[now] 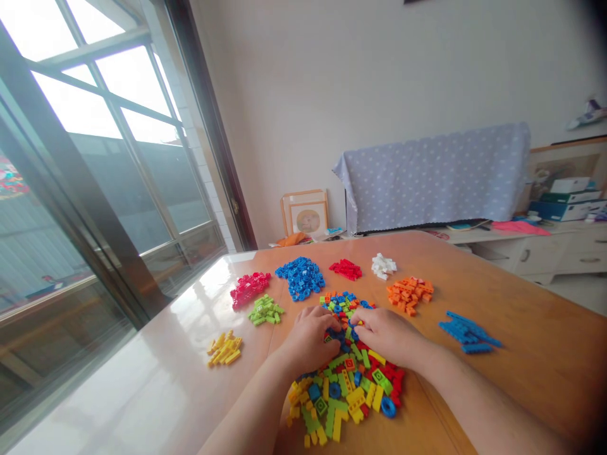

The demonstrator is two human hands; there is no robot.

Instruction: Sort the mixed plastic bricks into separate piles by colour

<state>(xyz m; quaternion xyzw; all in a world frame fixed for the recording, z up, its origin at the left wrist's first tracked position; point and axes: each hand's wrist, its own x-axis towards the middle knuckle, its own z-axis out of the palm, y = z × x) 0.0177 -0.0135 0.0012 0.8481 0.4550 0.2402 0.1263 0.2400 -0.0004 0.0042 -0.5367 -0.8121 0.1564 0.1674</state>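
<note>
A large mixed pile of toy building bricks [341,385] in yellow, green, red, orange and blue lies on the table in front of me. My left hand [310,338] rests on the pile's left side with its fingers curled down among the bricks. Across from it, my right hand [382,332] touches the pile's right side, thumb and fingers bent toward the middle. Whatever the fingertips of either hand grip is hidden. Between the hands, blue and green bricks show.
Sorted heaps surround the pile: yellow [225,349], light green [265,309], pinkish red [250,289], blue [300,278], red [346,269], white [383,266], orange [410,294] and long blue bricks [468,332]. A glass door stands left; a cloth-covered object [431,180] stands behind the table.
</note>
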